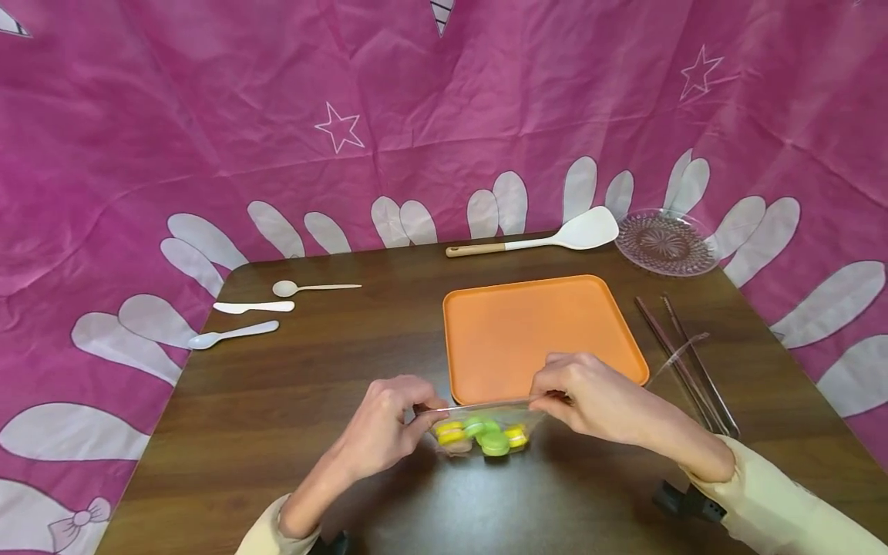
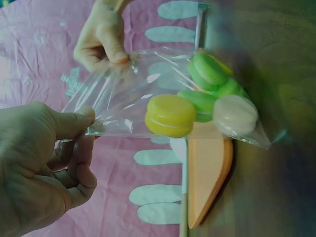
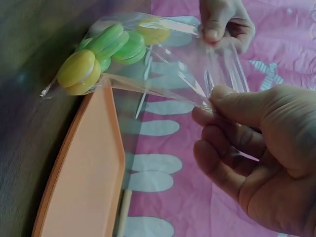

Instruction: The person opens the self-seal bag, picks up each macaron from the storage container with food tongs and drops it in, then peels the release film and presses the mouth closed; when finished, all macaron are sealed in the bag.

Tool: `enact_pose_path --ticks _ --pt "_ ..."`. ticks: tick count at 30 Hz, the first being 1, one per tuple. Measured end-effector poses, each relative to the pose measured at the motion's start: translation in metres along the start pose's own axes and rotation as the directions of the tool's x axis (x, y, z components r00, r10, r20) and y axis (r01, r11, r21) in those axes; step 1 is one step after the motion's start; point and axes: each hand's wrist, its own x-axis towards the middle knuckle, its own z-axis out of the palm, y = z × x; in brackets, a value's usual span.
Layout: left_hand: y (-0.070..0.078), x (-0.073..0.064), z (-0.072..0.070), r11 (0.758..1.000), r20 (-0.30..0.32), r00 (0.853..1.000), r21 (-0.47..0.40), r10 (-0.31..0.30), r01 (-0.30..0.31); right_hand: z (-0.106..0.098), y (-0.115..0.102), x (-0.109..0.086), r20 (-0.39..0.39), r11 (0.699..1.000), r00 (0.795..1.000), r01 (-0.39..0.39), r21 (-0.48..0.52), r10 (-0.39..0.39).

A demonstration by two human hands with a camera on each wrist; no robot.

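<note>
A clear plastic bag [image 2: 116, 116] hangs between my two hands, above the wooden table and just in front of the orange tray. Inside it are several toy macarons: a yellow macaron [image 2: 170, 116], green ones [image 3: 107, 42] and a whitish one [image 2: 235, 114], bunched toward the bag's bottom. My left hand [image 1: 388, 424] pinches one upper corner between thumb and fingers. At the opposite upper corner, my right hand [image 1: 590, 393] pinches the film the same way. The bag's top edge is stretched nearly straight between them.
An orange tray [image 1: 527, 331] lies beyond the bag. Behind it are a white spatula [image 1: 586, 230] and a clear plate [image 1: 666, 243]. Metal straws or sticks [image 1: 683, 362] lie at right. A beige spoon [image 1: 284, 288], white knife [image 1: 253, 307] and white spoon [image 1: 232, 334] sit at left.
</note>
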Motion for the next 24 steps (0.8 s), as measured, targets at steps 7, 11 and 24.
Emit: enact_pose_path --ticks 7,11,24 --pt "0.001 -0.005 -0.007 0.998 0.049 0.999 -0.055 -0.010 0.012 -0.002 0.001 -0.005 0.004 0.998 1.000 0.019 0.057 -0.020" --pt "0.002 -0.008 -0.010 0.998 0.054 0.998 -0.061 0.008 -0.004 -0.003 0.001 -0.006 0.016 0.996 0.999 0.036 0.087 -0.037" --pt "-0.014 -0.007 -0.043 0.998 -0.113 0.992 -0.038 -0.056 0.052 -0.001 0.010 0.028 -0.135 0.984 0.989 0.088 0.155 -0.067"
